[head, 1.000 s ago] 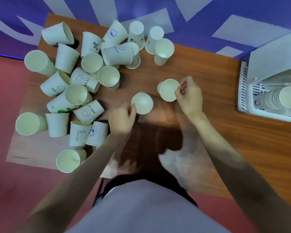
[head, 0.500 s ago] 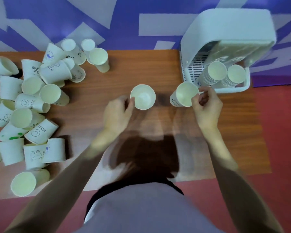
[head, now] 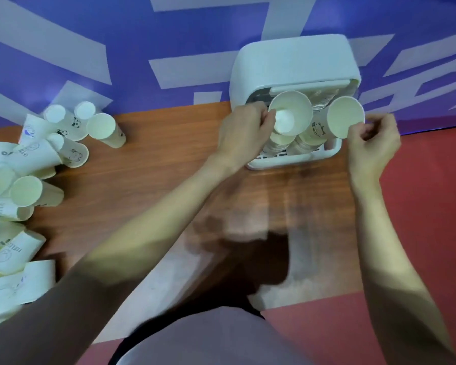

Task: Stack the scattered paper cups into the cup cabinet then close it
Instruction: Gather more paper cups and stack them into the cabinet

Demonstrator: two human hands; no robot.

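Over the open cup cabinet [head: 295,61], our left hand [head: 244,133] pinches the rim of a smooth, tapered paper cup [head: 291,115], mouth toward us, right above the stacks inside. Our right hand [head: 371,143] pinches a second cup [head: 346,117] by its rim, just beside the first, over the cabinet's right side. Inside sit nested cup stacks [head: 282,143] on a slotted white base. Far left of our left hand, scattered cups [head: 32,164] crowd the wood-grain table [head: 148,175]; bare tabletop lies between.
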